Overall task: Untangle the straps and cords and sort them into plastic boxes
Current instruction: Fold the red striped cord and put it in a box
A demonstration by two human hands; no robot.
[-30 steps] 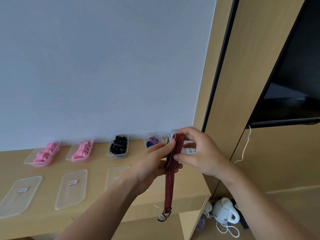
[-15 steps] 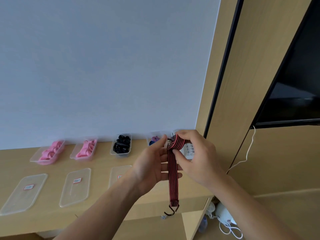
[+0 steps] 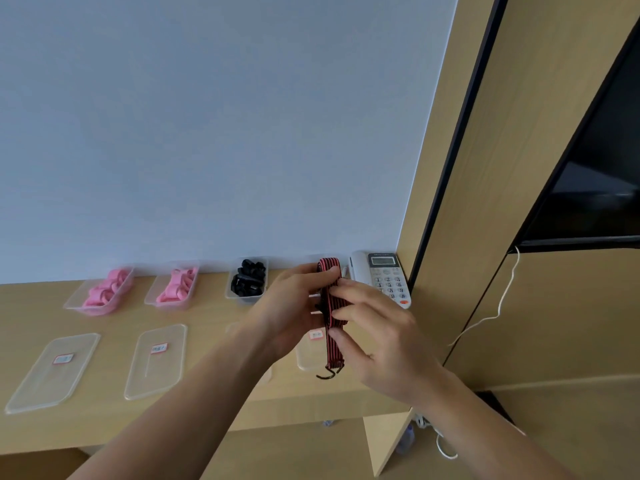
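Pale wall [image 3: 207,133] above a wooden desk [image 3: 207,317]. Along the back edge three clear plastic boxes are counted: the first box [image 3: 104,308] and second box [image 3: 166,304] are each filled with pink straps [image 3: 107,289], the third box [image 3: 244,296] with black straps [image 3: 249,277]. Nearer the front, two flat lids [image 3: 52,372] with red labels are seen whole; a third lid [image 3: 306,358] is partly hidden. Both forearms are extended forward over the desk. One red-and-black striped strap [image 3: 332,306] is held upright in the air above the third lid, folded over at the top, a dark hook [image 3: 327,374] hanging at its lower end. The left hand [image 3: 294,306] is curled around the folded upper part. The right hand [image 3: 377,341] pinches the strap lower down, fingertips [image 3: 334,291] laid along it. One telephone [image 3: 384,275] stands at the right.
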